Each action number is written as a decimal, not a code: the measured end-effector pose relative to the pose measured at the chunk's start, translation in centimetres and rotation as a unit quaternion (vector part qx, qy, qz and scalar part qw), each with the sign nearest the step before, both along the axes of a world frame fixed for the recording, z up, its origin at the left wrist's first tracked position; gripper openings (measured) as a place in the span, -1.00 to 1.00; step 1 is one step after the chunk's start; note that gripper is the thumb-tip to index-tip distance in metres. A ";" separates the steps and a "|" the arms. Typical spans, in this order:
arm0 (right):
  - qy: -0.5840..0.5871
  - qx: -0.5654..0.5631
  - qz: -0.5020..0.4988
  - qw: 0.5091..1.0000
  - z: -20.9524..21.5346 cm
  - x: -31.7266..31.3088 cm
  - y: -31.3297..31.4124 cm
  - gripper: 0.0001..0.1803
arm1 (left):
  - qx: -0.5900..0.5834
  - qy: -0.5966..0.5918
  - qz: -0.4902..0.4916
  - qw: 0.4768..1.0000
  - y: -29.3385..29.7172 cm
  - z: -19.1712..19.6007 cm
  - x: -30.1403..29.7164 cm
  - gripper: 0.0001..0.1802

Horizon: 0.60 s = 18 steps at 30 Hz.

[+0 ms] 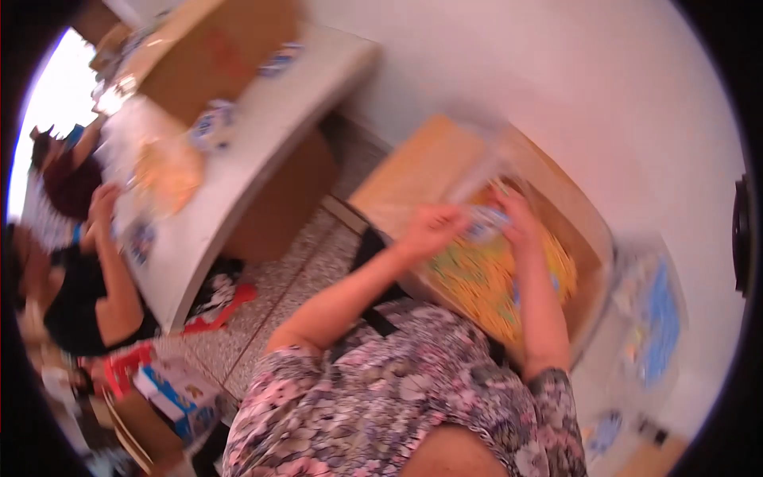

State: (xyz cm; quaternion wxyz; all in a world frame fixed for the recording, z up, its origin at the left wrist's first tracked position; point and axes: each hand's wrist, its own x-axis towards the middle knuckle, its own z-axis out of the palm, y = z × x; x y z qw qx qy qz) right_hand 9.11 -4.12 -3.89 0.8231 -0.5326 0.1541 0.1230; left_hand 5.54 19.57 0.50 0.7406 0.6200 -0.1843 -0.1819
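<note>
My left hand is closed, its fingertips at one side of a small clear plastic packet with blue and white print. On the packet's other side, my right hand is closed with its fingers bent. Some thin pale pieces show by its fingertips, too blurred to name. Both hands are over an open cardboard box in front of me. Inside the box lies a thick heap of thin yellow-orange strips, some greenish. My right forearm hides part of the heap.
At the left stands a white table bearing a large cardboard box, small packets and a clear bag of orange pieces. Co-workers sit beyond it. A clear bag with blue contents lies at the right, near the wall.
</note>
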 end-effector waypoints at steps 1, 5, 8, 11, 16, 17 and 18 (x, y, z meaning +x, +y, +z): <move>0.041 -0.002 -0.074 0.996 1.0 -0.7 1.5 -0.85 | -0.032 -0.006 -0.014 0.999 0.3 1.5 0.2 -0.80; -0.005 0.093 -0.166 0.982 -0.2 -2.4 2.3 -0.87 | -0.014 -0.029 -0.038 0.999 0.1 1.7 0.8 -0.80; -0.003 0.118 -0.223 0.968 0.9 -0.7 2.0 -0.88 | -0.028 -0.001 -0.043 0.999 -0.9 2.2 0.2 -0.79; 0.016 0.003 -0.185 0.983 0.7 -1.4 1.3 -0.88 | -0.051 0.018 -0.039 0.998 -1.3 2.3 -0.4 -0.78; 0.022 -0.042 -0.152 0.987 3.2 -4.8 2.1 -0.82 | -0.032 0.018 -0.025 0.999 -1.1 2.6 -0.7 -0.77; 0.010 -0.060 -0.122 0.991 3.6 -5.7 1.9 -0.81 | -0.040 0.027 -0.022 0.999 -1.2 2.8 -0.7 -0.78; 0.000 -0.079 -0.091 0.993 4.1 -6.5 1.6 -0.81 | -0.048 0.037 -0.019 0.998 -1.4 2.9 -0.7 -0.79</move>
